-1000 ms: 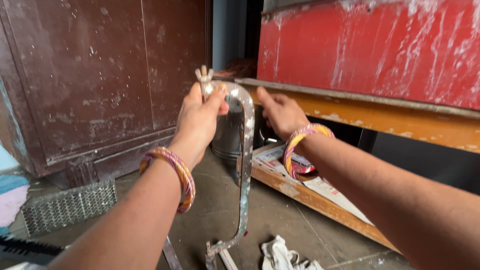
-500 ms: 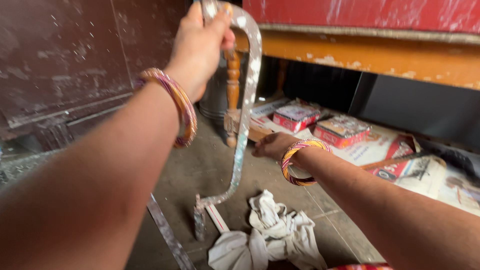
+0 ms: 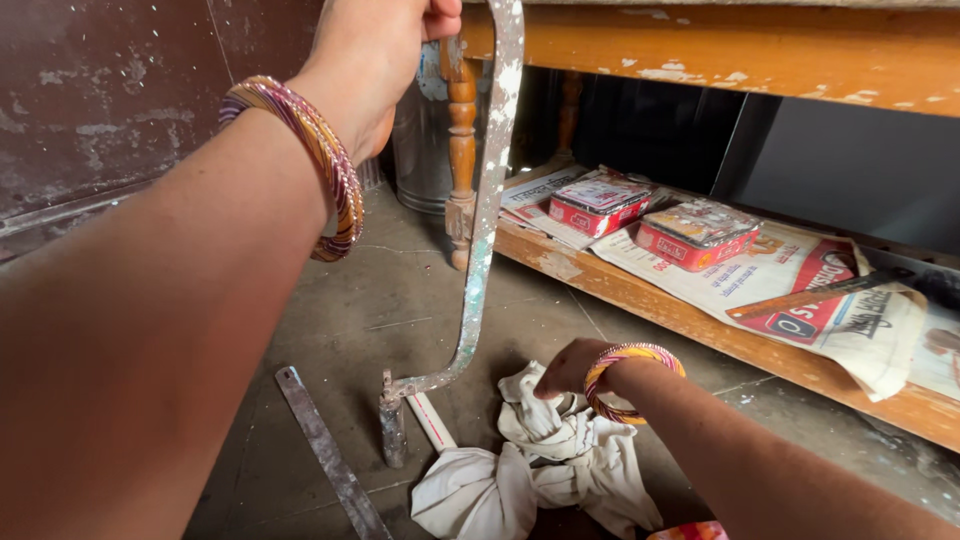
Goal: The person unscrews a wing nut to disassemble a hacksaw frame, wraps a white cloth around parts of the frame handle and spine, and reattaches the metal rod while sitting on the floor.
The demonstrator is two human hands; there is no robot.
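My right hand (image 3: 565,368) is down on the white rag (image 3: 540,465) on the floor, fingers hidden, grip unclear. Left hand (image 3: 375,60) is fisted around the top of the paint-flecked metal frame (image 3: 487,215), held upright, foot touching concrete. Red tins (image 3: 650,218) sit on the shelf behind.

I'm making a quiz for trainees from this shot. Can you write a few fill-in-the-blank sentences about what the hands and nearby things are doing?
1. The left hand grips the top of a paint-spattered metal ____.
2. The right hand reaches down to a white ____ on the floor.
3. Two red tins sit on ____ spread over the low shelf.
4. Each wrist wears striped ____.

Missing words: frame; cloth; newspaper; bangles
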